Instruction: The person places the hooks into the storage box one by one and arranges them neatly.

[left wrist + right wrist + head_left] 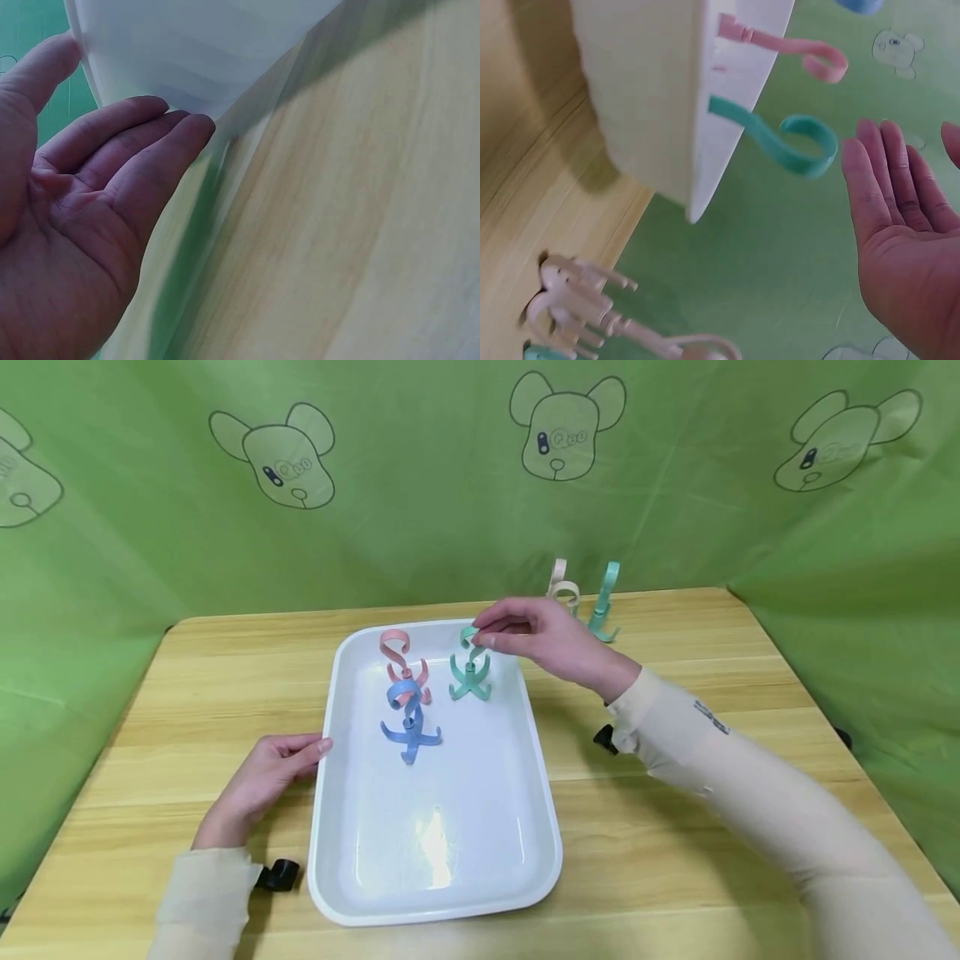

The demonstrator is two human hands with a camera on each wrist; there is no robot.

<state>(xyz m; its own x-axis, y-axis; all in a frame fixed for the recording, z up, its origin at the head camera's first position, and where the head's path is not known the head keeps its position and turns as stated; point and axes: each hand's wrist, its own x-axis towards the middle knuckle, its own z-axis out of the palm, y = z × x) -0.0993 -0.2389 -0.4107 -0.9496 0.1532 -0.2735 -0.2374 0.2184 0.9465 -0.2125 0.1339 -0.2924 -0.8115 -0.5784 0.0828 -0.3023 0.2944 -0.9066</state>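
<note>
A white tray (pixel 495 827) stands on the wooden table. My left hand (pixel 262 781) pinches its left rim, thumb on the edge and fingers against the outer wall (pixel 202 67). Inside the tray stand a green multi-arm hanging hook (pixel 470 675), a pink one (pixel 407 675) and a blue one (pixel 410 737), all with their curled tops upward. My right hand (pixel 551 639) is at the top of the green hook. In the right wrist view that hand (pixel 907 225) has its fingers extended, just apart from the green curl (pixel 810 165).
Behind my right hand, at the table's back edge, stand a teal hook (pixel 602 602) and a pale one (pixel 567 587), with a light pink curl (pixel 558 571) beside them. A green curtain (pixel 420 527) closes off the back and sides. Black wrist devices (pixel 282 875) hang under both sleeves.
</note>
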